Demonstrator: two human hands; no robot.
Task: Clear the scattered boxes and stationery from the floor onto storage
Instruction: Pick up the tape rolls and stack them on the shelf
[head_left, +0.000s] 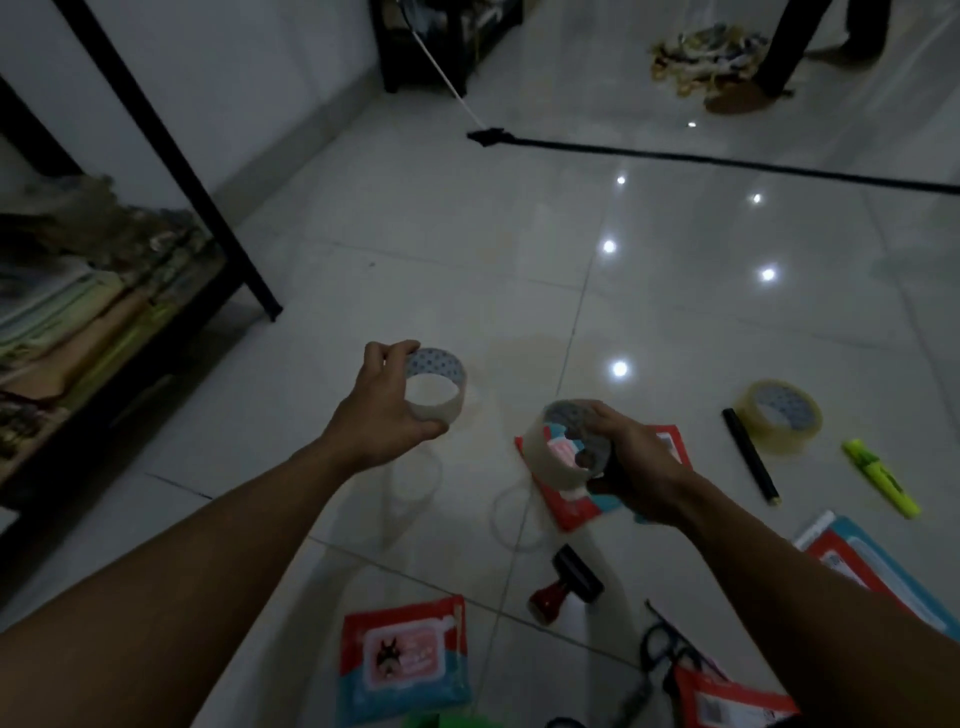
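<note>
Clearly early on, the left hand (382, 415) grips one tape roll (435, 387) and the right hand (631, 467) another (563, 441), both held above the floor (467, 249), while a third roll (779, 415), highlighter (880, 478), stamp (563, 584) and packets (405, 657) lie scattered.
</note>
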